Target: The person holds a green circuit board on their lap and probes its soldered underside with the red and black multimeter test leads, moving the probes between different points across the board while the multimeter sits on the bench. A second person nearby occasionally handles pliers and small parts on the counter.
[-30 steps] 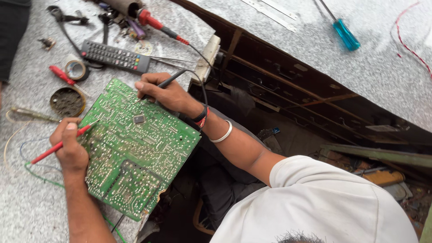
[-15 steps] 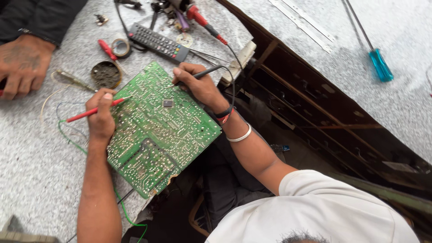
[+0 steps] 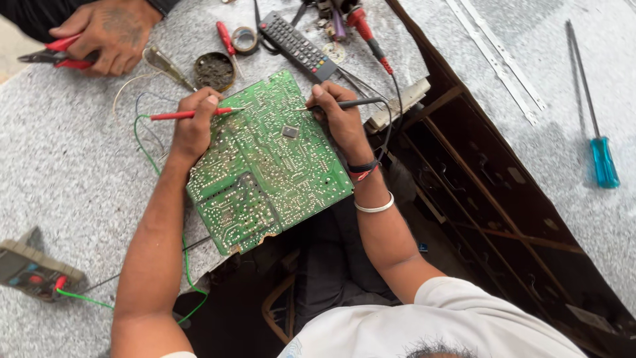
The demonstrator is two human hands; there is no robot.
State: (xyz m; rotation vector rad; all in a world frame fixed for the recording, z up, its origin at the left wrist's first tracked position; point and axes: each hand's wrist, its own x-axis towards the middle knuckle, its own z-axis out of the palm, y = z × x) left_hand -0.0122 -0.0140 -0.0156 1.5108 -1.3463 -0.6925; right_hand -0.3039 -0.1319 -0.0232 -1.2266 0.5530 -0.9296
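Note:
A green circuit board (image 3: 265, 166) lies solder side up at the edge of a grey speckled table (image 3: 59, 179). My left hand (image 3: 192, 126) rests on the board's left edge and holds a red probe (image 3: 182, 115), its tip touching the board. My right hand (image 3: 338, 119) sits on the board's upper right and holds a black probe (image 3: 351, 103), tip pointing left onto the board. A small dark chip (image 3: 289, 131) lies between the two probe tips.
Another person's hand (image 3: 106, 33) holds red pliers (image 3: 50, 56) at the top left. A black remote (image 3: 298, 46), a round tin (image 3: 213, 69), a tape roll (image 3: 245, 40) and a red soldering tool (image 3: 368, 33) lie behind the board. A multimeter (image 3: 30, 272) sits bottom left, a blue screwdriver (image 3: 599, 146) right.
The view has shifted so the board sits more central. Both probe tips have come closer together near the chip. The other person's hand now holds red pliers.

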